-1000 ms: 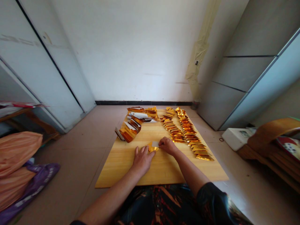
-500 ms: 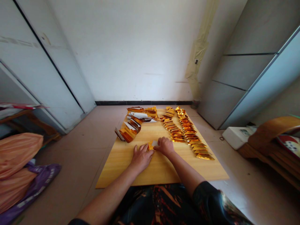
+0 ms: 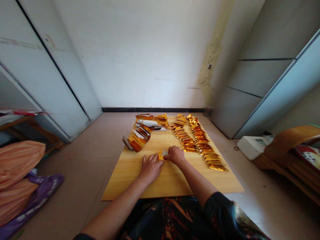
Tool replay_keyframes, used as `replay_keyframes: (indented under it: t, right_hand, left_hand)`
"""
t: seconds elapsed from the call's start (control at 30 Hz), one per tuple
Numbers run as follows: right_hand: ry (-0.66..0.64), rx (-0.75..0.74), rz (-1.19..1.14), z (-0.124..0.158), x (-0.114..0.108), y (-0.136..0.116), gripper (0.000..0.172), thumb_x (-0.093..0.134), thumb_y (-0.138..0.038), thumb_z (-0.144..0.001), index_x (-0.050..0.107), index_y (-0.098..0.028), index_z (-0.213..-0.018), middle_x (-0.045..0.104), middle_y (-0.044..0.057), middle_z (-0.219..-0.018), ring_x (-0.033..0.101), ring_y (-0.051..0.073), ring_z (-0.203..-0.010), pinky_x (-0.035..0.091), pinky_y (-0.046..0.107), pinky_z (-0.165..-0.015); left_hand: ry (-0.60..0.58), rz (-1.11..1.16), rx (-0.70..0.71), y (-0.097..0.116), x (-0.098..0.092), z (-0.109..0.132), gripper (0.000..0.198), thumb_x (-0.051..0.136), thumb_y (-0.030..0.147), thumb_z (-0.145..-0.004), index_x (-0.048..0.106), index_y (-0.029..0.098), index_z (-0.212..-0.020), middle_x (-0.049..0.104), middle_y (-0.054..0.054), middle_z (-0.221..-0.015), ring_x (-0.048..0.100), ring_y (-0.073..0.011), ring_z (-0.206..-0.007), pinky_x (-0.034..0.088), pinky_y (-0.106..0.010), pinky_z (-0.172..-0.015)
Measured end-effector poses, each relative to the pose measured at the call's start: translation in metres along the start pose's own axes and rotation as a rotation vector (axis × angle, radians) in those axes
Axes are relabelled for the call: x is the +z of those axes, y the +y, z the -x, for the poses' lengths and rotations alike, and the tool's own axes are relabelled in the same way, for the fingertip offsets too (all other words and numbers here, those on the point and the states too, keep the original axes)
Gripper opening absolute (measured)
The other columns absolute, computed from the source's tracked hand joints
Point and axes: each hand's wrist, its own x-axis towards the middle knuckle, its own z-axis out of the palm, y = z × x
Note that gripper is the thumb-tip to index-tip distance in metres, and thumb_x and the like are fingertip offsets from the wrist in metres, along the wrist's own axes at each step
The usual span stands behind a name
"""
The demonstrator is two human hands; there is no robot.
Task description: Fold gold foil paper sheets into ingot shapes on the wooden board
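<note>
Right hand (image 3: 176, 155) has moved nearer the left hand (image 3: 151, 167), pinching gold paper (image 3: 160, 155); the left touches it, its grip I cannot tell.

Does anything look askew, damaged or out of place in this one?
Mainly the wall: wrinkled yellowish tape runs down it around a small dark spot. On the board, the gold sheets at far left lie unevenly sprawled, unlike the rows of folded pieces at right.

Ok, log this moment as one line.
left hand: on gold paper | right hand: fingers at its pale end | folded pieces: two rows on board
</note>
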Motion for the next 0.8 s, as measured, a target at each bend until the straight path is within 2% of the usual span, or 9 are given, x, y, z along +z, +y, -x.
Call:
replay_keyframes:
  t: [0.1, 0.23, 0.3, 0.47, 0.57, 0.8]
  right_hand:
    - [0.041, -0.112, -0.028, -0.001, 0.003, 0.010, 0.017, 0.059, -0.032, -0.081, 0.068, -0.020, -0.089, 0.064, 0.007, -0.097, 0.058, 0.019, -0.090, 0.040, 0.027, -0.073]
    - [0.056, -0.376, -0.067, 0.006, 0.007, 0.029, 0.021, 0.050, -0.018, -0.087, 0.070, -0.020, -0.091, 0.064, 0.007, -0.100, 0.055, 0.016, -0.092, 0.037, 0.026, -0.081]
    - [0.057, -0.445, -0.070, 0.013, 0.008, 0.034, 0.021, 0.051, -0.018, -0.087, 0.071, -0.021, -0.092, 0.064, 0.006, -0.104, 0.053, 0.017, -0.094, 0.037, 0.027, -0.083]
    - [0.075, -0.461, -0.073, 0.034, 0.009, 0.028, 0.021, 0.051, -0.020, -0.087, 0.070, -0.025, -0.092, 0.063, 0.004, -0.109, 0.051, 0.019, -0.101, 0.035, 0.030, -0.084]
    - [0.086, -0.489, -0.095, 0.046, 0.010, 0.021, 0.020, 0.052, -0.021, -0.087, 0.071, -0.025, -0.089, 0.064, 0.003, -0.110, 0.051, 0.019, -0.102, 0.035, 0.030, -0.084]
    - [0.052, -0.580, -0.155, 0.051, 0.015, 0.023, 0.016, 0.059, -0.024, -0.084, 0.070, -0.027, -0.095, 0.065, 0.002, -0.107, 0.051, 0.018, -0.101, 0.035, 0.031, -0.086]
  left_hand:
    - [0.010, 0.017, -0.007, -0.003, -0.001, -0.002, 0.024, 0.052, 0.024, -0.086, 0.063, 0.033, -0.104, 0.054, -0.007, -0.131, 0.046, -0.0269, -0.123, 0.025, -0.060, -0.100]
    - [0.027, 0.081, -0.056, -0.010, -0.001, -0.008, 0.017, 0.052, 0.027, -0.085, 0.066, 0.031, -0.094, 0.056, -0.004, -0.131, 0.048, -0.0255, -0.121, 0.028, -0.055, -0.101]
    - [0.037, 0.121, -0.091, -0.013, 0.000, -0.013, 0.015, 0.052, 0.029, -0.084, 0.066, 0.030, -0.090, 0.056, -0.002, -0.131, 0.048, -0.0244, -0.121, 0.030, -0.053, -0.101]
    - [0.096, 0.185, -0.199, -0.011, 0.006, -0.023, 0.008, 0.056, 0.029, -0.081, 0.063, 0.026, -0.080, 0.060, 0.001, -0.127, 0.051, -0.0223, -0.117, 0.029, -0.051, -0.101]
    - [0.114, 0.221, -0.214, -0.011, 0.007, -0.027, 0.007, 0.055, 0.025, -0.080, 0.060, 0.024, -0.076, 0.062, 0.000, -0.124, 0.051, -0.0219, -0.116, 0.027, -0.052, -0.101]
    - [-0.060, 0.281, -0.068, -0.028, 0.000, -0.030, 0.010, 0.056, 0.025, -0.077, 0.061, 0.026, -0.086, 0.058, 0.001, -0.130, 0.044, -0.0230, -0.125, 0.019, -0.056, -0.105]
